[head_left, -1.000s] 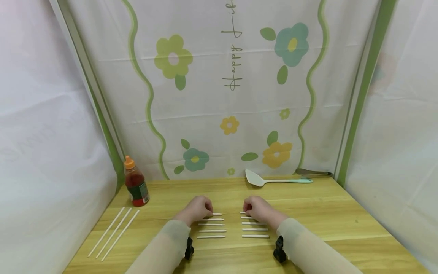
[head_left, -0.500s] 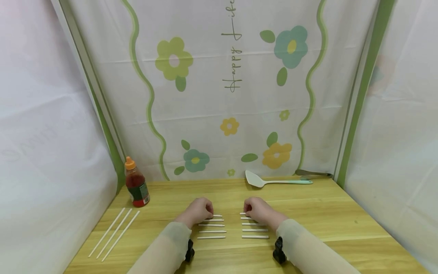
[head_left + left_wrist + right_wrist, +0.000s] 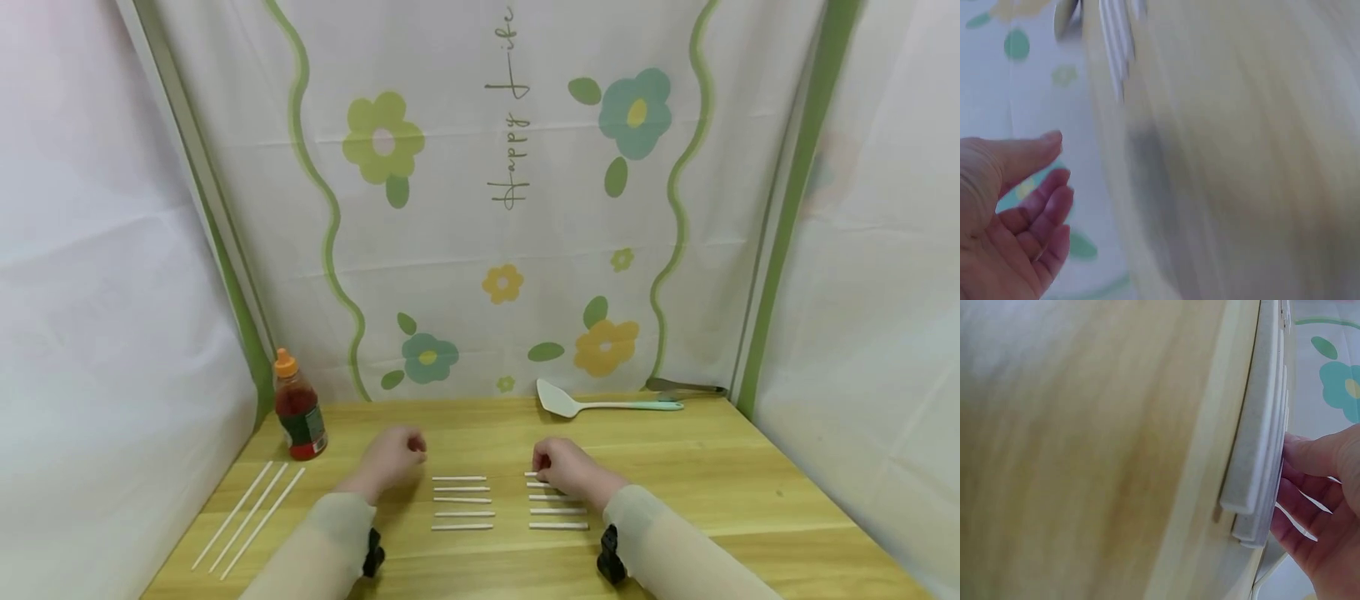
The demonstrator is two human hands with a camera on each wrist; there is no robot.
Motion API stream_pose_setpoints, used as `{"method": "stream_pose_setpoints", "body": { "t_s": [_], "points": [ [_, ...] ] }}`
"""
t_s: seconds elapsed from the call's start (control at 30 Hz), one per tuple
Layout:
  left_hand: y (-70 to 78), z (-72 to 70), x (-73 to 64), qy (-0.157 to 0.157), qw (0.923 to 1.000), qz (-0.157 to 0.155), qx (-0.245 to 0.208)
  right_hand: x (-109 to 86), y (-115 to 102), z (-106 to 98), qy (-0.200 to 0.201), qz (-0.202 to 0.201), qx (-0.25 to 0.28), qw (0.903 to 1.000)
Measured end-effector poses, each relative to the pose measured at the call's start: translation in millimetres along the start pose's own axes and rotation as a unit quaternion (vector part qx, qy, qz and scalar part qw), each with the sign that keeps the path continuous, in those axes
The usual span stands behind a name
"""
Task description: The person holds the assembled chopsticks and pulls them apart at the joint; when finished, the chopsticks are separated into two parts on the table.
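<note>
left hand empty, fingers loosely curled | right hand pinching farthest right-column stick, mid-width, shy of the bench back edge | lining-up step, I'd guess | next prob needs a gentle let-go

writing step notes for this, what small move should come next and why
Probably, the right hand should let go of the right row's farthest stick: it lies roughly parallel with the four nearer sticks, and the left hand, holding nothing, is clear of the left row's five sticks.
</note>
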State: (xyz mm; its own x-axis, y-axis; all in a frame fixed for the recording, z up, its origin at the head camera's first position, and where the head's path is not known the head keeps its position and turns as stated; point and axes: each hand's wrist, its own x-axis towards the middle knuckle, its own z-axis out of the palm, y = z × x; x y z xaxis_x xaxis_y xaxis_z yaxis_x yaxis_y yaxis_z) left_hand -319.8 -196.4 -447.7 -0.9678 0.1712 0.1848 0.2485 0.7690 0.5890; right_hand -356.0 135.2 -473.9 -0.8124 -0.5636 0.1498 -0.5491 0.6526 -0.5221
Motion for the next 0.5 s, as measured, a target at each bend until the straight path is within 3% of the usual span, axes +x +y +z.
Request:
{"method": "stream_pose_setpoints", "body": {
  "t_s": [0.1,0.2,0.3,0.5],
  "points": [
    [-19.6,-27.4,-13.6,0.028,0.9974,-0.040,0.053,-0.7,0.6,2.1,0.003,-0.001,-0.001,1.0000],
    [-38.5,-55.1,-30.9,0.046,0.9895,-0.079,0.113,-0.9,1.6,3.1,0.007,-0.003,-0.006,1.0000],
    [-55.4,-77.7,-48.0,0.038,0.9800,-0.117,0.156,-1.3,1.7,2.2,0.008,-0.005,-0.008,0.9999],
    [-77.8,-98.0,-71.9,0.011,0.9673,-0.168,0.189,-2.1,2.6,-0.6,0.012,-0.004,-0.006,0.9999]
  ]
}}
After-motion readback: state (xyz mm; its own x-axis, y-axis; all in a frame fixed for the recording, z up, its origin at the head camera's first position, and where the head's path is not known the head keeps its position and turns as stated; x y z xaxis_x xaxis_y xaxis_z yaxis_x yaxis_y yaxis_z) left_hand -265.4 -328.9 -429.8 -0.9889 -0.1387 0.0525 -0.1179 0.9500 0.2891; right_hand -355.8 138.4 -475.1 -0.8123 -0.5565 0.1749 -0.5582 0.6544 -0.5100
